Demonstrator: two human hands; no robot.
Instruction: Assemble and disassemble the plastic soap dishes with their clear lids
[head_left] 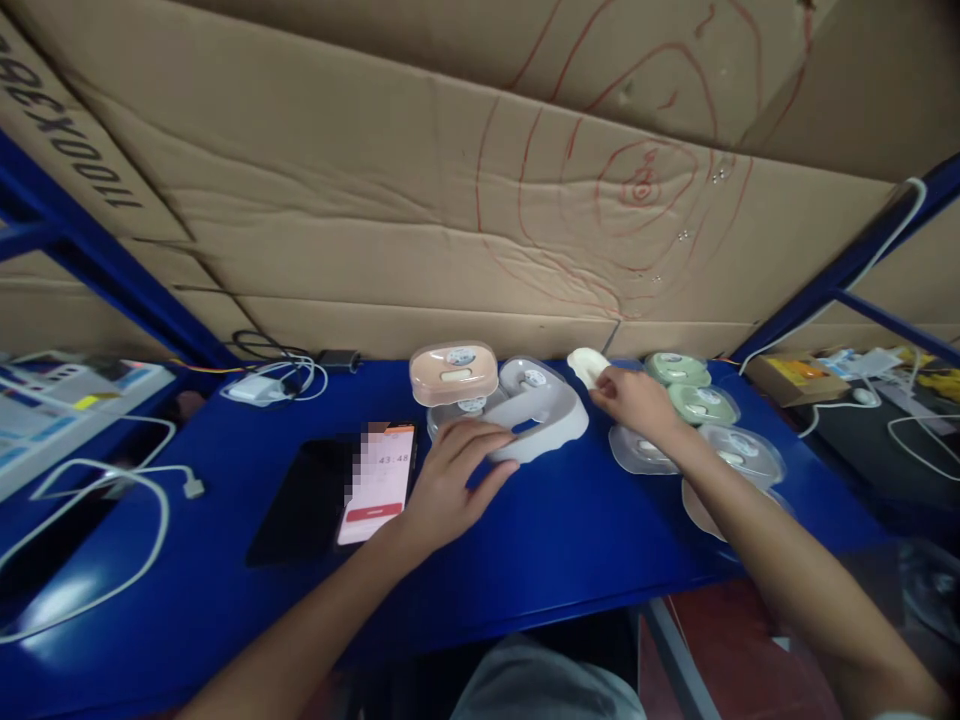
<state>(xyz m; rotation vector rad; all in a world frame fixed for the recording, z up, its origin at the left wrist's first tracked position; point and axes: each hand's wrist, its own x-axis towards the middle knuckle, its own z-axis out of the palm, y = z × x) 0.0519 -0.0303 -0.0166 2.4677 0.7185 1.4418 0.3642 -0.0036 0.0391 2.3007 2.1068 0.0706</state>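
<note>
My left hand rests on the blue table with its fingers curled round the near end of a white curved plastic housing. My right hand reaches just right of that housing and pinches a small cream oval piece near the cardboard wall. A peach-coloured rounded case sits on a clear plastic shell just behind my left hand.
Green cases and clear plastic shells lie to the right under my forearm. A phone with a lit screen lies on a black pad at left. White cables, a charger and boxes line both sides.
</note>
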